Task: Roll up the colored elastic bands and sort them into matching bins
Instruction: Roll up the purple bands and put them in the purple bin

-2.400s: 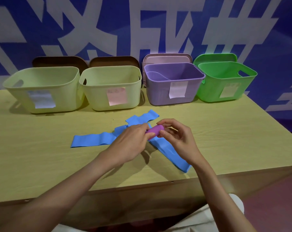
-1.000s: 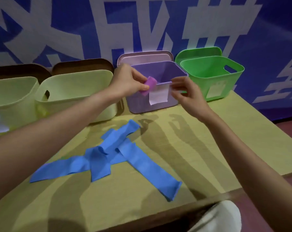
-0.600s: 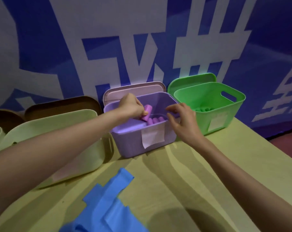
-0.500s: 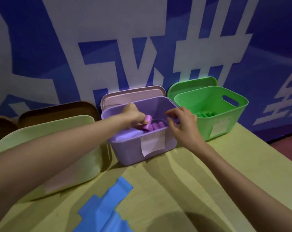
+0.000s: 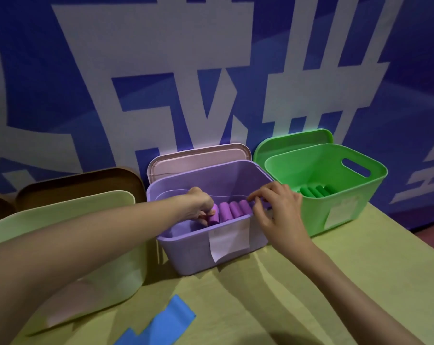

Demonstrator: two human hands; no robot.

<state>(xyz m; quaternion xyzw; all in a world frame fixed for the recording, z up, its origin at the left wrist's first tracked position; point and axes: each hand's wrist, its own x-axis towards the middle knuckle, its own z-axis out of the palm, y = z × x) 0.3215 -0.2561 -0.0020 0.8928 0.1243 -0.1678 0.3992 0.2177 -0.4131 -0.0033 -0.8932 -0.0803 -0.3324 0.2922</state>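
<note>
**Purple roll goes down into the purple bin**

The lilac plastic bin [image 5: 186, 255] stands on the yellow-green wooden table [image 5: 360, 257], a white paper label [image 5: 229, 240] stuck to its front wall. Inside it a row of rolled purple elastic bands [image 5: 233, 210] lies side by side along the bottom, close against the front wall. Behind the bin a pale pink lid [image 5: 198, 158] leans upright against the blue wall banner with large white characters [image 5: 161, 70].

Just to its right sits the bright green plastic bin [image 5: 335, 220], with a cut-out handle in its far side and a faded label on the front. A few rolled green bands [image 5: 315, 191] lie together at the bottom. A green lid [image 5: 293, 140] stands behind it.

To the left is a pale yellow-green plastic bin [image 5: 61, 212] with a brown lid [image 5: 79, 183] behind; the arm hides much of it and I cannot see anything inside.

The left hand [image 5: 199, 205] reaches down into the lilac bin, fingers curled, pinching the purple rolled band [image 5: 213, 217] at the left end of the row. The right hand [image 5: 275, 210] hovers at the bin's front right rim, fingers loosely bent and a little spread, the fingertips [image 5: 254, 197] at the right end of the row; whether they touch it I cannot tell.

Near the table's front edge lies a flat blue elastic band [image 5: 161, 324], unrolled.
</note>
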